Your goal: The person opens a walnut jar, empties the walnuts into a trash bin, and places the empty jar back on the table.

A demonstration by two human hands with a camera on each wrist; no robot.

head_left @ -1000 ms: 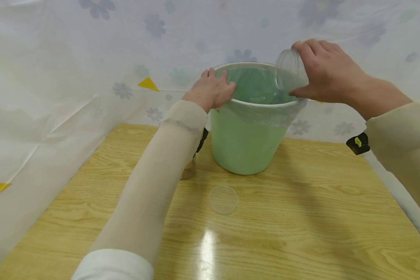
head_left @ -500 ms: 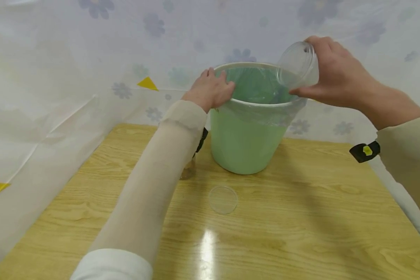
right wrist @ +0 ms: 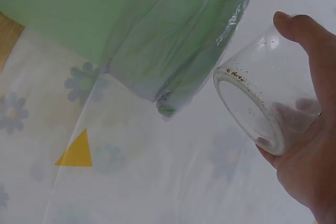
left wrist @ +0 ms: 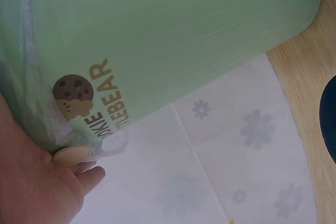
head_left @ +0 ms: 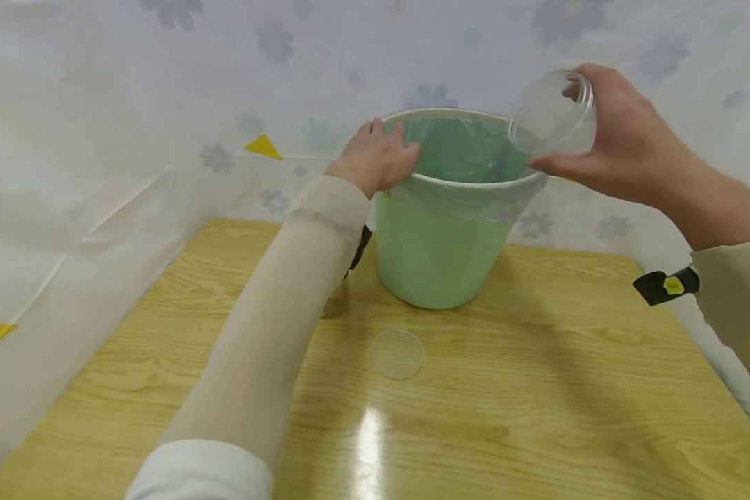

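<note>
- The left hand (head_left: 375,158) gripped the green bin's (head_left: 437,243) near-left rim, fingers curled over its liner.
- The right hand (head_left: 625,142) clasped a clear jar (head_left: 553,114), tilted above the bin's right rim, seemingly empty.

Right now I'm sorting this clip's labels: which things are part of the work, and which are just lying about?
In use:
clear jar, held by right hand
green bin, rim held by left hand

Lying about:
clear lid on the table

Lid (head_left: 398,354) on table (head_left: 537,389), before bin (head_left: 437,243); cup (head_left: 553,114) above rim.
</note>
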